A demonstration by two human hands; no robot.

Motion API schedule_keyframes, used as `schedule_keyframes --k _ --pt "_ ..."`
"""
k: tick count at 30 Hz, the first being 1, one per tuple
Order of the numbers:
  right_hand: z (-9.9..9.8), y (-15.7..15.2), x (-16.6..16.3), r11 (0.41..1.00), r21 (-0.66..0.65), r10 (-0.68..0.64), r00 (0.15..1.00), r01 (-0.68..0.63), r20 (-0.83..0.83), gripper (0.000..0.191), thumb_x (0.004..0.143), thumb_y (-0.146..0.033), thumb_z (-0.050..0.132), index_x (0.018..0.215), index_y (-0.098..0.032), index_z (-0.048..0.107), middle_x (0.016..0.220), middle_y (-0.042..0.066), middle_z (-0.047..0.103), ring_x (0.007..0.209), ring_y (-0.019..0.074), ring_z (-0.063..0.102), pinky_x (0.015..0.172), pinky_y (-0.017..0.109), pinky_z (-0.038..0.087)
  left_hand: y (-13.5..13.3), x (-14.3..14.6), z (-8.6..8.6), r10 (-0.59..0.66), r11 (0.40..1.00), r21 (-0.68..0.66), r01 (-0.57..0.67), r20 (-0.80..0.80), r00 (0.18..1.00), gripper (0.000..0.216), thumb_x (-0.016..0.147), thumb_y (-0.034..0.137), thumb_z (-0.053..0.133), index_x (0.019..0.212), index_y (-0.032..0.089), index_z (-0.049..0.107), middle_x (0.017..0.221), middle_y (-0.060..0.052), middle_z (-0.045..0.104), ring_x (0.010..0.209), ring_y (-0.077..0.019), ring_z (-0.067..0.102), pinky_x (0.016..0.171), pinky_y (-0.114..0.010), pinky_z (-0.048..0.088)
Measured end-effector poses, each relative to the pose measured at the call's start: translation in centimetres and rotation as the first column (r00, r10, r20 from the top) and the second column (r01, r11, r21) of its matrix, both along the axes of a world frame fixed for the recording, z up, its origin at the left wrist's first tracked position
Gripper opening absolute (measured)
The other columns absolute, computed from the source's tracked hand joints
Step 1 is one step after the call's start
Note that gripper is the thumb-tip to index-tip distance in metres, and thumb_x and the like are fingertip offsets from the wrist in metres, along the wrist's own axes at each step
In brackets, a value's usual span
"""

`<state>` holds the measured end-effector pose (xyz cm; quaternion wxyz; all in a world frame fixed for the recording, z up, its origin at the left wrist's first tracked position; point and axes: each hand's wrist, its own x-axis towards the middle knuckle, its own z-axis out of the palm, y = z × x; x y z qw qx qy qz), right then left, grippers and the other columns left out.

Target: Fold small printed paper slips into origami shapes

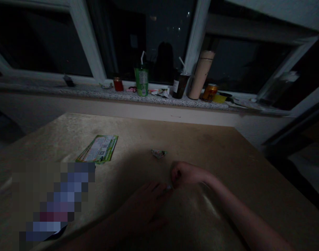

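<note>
My left hand (pixel 150 197) lies low over the tabletop (pixel 206 146), palm down, its fingers stretched out toward my right hand. My right hand (pixel 187 173) is closed, with the fingers curled in and resting on the table. Between the left fingertips and the right fingers shows a small pale scrap (pixel 169 187), too dim to name. The right fingers seem to pinch it, though their grip is mostly hidden. Just beyond the hands lies a small folded piece of printed paper (pixel 159 153), touched by neither hand.
Green-and-white printed packets (pixel 100 149) lie at the left, above a pixelated bluish object (pixel 62 200). On the windowsill (pixel 88 92) stand a green can with a straw (pixel 142 82), a dark cup (pixel 179 86), a pink tumbler (pixel 202 75), a red jar (pixel 118 84) and an orange can (pixel 210 93).
</note>
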<state>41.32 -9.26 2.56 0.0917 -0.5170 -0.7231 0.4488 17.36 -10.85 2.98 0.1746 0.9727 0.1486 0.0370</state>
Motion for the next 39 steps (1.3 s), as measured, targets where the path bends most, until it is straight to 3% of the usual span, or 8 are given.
schedule_keyframes --k 11,19,26,39 --pt "-0.7 0.4 0.6 0.998 -0.059 0.008 1.0 -0.009 -0.03 0.014 0.06 -0.015 0.065 0.072 -0.014 0.073 0.06 -0.003 0.061 0.055 0.0092 0.052 0.047 0.017 0.034 0.0 0.0 0.1 0.007 1.0 0.029 -0.007 -0.003 1.0 0.065 0.085 0.047 0.057 0.14 0.022 0.034 0.129 -0.011 0.047 0.112 -0.0325 0.045 0.096 -0.048 0.037" --pt "-0.6 0.3 0.8 0.997 0.013 0.07 0.996 -0.07 -0.056 0.01 0.063 -0.013 0.063 0.071 -0.012 0.069 0.059 -0.004 0.057 0.054 0.0078 0.049 0.047 0.016 0.034 0.0 -0.1 -0.1 0.009 1.0 0.007 -0.009 0.009 1.0 0.064 0.085 0.045 0.057 0.14 0.024 0.033 0.129 -0.009 0.047 0.112 -0.0319 0.045 0.095 -0.047 0.037" --pt "0.1 -0.2 -0.1 0.999 0.039 -0.007 0.999 0.005 0.041 0.016 0.061 -0.026 0.073 0.069 -0.013 0.069 0.058 -0.004 0.057 0.052 0.0076 0.047 0.044 0.017 0.031 -0.1 0.1 0.3 0.012 1.0 0.007 -0.011 -0.02 1.0 0.066 0.085 0.046 0.058 0.141 0.025 0.03 0.128 -0.009 0.048 0.111 -0.0318 0.046 0.094 -0.047 0.037" --pt "0.1 -0.4 -0.1 0.998 0.059 -0.024 0.998 0.02 0.064 0.011 0.061 -0.023 0.072 0.067 -0.014 0.069 0.058 -0.004 0.058 0.053 0.0085 0.048 0.044 0.017 0.031 0.0 0.0 -0.1 -0.006 1.0 0.011 0.005 0.009 1.0 0.064 0.085 0.046 0.057 0.14 0.024 0.033 0.127 -0.009 0.049 0.108 -0.0319 0.047 0.092 -0.047 0.038"
